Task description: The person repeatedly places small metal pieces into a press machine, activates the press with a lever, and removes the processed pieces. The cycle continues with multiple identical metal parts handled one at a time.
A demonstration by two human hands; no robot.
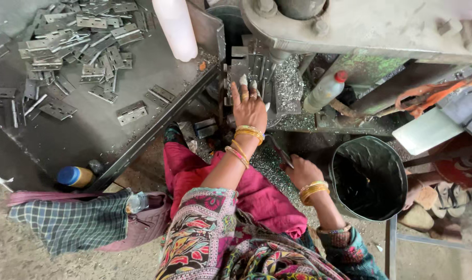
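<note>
Reaching forward over the lap, the left hand [249,106], bangled at the wrist, rests with its taped fingers [242,80] spread and pressed on a metal hinge plate [239,70] that lies on the bed of the press machine [350,23], directly under the ram; the hand is open and flat, not clenched. The right hand [302,171] is closed around a thin dark metal tool [280,150] whose tip points up toward the press bed; what kind of tool it is cannot be told. Metal swarf [288,85] covers the bed beside the plate and is strewn below it. To the left, a steel work table [91,135] carries a heap of finished hinges [75,36], with a few single hinges [132,112] lying apart nearer its edge. A plastic bottle with a red cap [324,91] leans beside the swarf, and a black bucket [370,176] stands just right of the right hand. A blue-capped bottle [74,176] lies below the table, near a checked cloth bag [70,220].
</note>
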